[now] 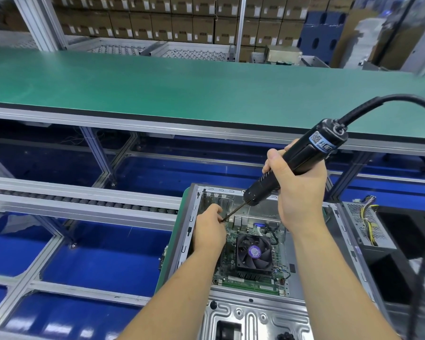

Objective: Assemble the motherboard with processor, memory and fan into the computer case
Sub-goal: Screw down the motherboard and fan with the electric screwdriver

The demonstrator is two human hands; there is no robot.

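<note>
Motherboard (233,253) below; hands: right (297,190) grips screwdriver (302,160), left (210,228) pinches bit (233,212).

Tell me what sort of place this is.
Likely a computer assembly line in a factory: a green conveyor belt, stacked cardboard boxes behind, and a corded electric screwdriver over an open computer case.

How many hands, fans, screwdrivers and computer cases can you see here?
Hands: 2, left hand and right hand
Fans: 1, the fan on the motherboard
Screwdrivers: 1, the electric screwdriver
Computer cases: 1, the computer case
Total: 5
</note>
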